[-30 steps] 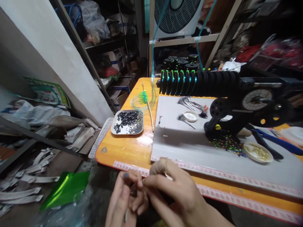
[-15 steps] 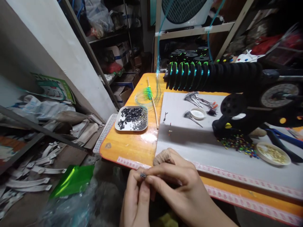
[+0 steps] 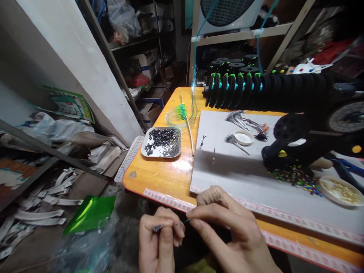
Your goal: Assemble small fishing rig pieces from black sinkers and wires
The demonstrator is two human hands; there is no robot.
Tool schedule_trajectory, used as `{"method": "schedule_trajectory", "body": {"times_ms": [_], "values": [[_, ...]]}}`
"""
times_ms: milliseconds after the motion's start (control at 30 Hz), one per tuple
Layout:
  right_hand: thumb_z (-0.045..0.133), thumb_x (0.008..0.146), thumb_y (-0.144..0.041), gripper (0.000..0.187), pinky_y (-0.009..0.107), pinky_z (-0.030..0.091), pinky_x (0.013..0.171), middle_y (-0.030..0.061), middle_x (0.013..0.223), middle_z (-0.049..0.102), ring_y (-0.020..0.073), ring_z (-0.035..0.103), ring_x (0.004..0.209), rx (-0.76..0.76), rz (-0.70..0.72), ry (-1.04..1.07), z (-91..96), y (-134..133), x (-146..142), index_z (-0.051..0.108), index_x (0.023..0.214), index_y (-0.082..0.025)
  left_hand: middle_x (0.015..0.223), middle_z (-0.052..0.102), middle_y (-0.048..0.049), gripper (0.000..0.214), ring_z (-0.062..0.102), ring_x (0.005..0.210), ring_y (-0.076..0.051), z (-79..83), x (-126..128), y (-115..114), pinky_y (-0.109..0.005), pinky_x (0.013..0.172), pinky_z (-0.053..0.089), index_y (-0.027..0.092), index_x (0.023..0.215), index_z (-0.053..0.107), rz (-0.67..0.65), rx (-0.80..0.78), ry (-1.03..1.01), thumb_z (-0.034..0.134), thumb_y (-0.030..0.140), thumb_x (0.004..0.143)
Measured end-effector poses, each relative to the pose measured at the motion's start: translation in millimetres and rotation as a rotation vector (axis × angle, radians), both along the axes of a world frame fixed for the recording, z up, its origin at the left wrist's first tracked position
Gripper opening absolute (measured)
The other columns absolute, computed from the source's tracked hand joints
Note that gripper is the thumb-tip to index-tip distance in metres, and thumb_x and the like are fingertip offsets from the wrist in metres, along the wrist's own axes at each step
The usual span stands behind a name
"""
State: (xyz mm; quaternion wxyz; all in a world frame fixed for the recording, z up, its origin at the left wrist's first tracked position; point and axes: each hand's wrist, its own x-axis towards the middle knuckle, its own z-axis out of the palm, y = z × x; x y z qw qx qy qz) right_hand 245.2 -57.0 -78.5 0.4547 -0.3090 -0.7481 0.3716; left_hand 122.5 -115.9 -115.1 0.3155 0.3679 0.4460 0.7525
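My left hand (image 3: 159,242) is low in front of the table edge, fingers curled, pinching a tiny dark tube-like piece (image 3: 157,228) between thumb and forefinger. Close on its right, my right hand (image 3: 227,237) pinches a thin line (image 3: 186,220) that points toward the left fingers. A beige wrap covers my right forefinger tip (image 3: 209,195). The fingertips of the two hands are a short gap apart.
An orange table (image 3: 159,178) holds a white dish of small black tubes (image 3: 162,142), a grey mat (image 3: 256,182), a black spool rack with green line (image 3: 256,94), coloured beads (image 3: 295,177), a small white cap (image 3: 243,137) and a dish of brass bits (image 3: 342,189). Clutter and a green bag (image 3: 89,214) lie on the floor left.
My hands have drawn slightly apart; the left now holds the small dark piece away from the right fingertips. The view has shifted a little left and down.
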Motion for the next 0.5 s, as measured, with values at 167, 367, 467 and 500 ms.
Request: {"method": "schedule_trajectory", "body": {"times_ms": [167,367,467,500], "values": [[0.063,0.088,-0.007,0.016,0.024,0.051,0.064,0.0031,0.081,0.062,0.0135,0.062,0.074,-0.024,-0.008,0.006,2.2,-2.0,0.1,0.074,0.091,-0.018,0.069,0.057,0.0046,0.013,0.048,0.059,-0.012,-2.2,1.2,-0.7,-0.024,0.053,0.036,0.027,0.092,0.059,-0.003,0.003,0.031,0.050,0.029,0.101],[0.063,0.088,-0.008,0.016,0.026,0.053,0.064,0.0040,0.081,0.062,0.0152,0.062,0.074,-0.034,-0.008,0.009,4.6,-2.9,-0.7,0.075,0.090,-0.019,0.068,0.057,0.0047,0.013,0.049,0.059,-0.012,-1.5,3.2,-0.5,-0.024,0.053,0.036,0.027,0.091,0.060,0.005,0.002,0.016,0.050,0.028,0.100],[0.064,0.088,-0.008,0.015,0.026,0.053,0.064,0.0041,0.081,0.062,0.0152,0.062,0.074,-0.031,-0.006,0.014,4.0,-3.0,-0.6,0.075,0.091,-0.019,0.068,0.058,0.0047,0.013,0.049,0.059,-0.011,-1.2,3.5,0.0,-0.024,0.052,0.036,0.027,0.091,0.060,0.009,0.005,0.017,0.051,0.028,0.100],[0.064,0.088,-0.008,0.016,0.026,0.052,0.064,0.0041,0.081,0.062,0.0149,0.062,0.074,-0.032,-0.005,0.015,3.6,-3.1,-0.3,0.074,0.092,-0.019,0.068,0.058,0.0047,0.013,0.049,0.059,-0.012,-1.2,3.4,0.0,-0.024,0.052,0.036,0.027,0.091,0.060,0.008,0.006,0.019,0.051,0.029,0.100]]}}
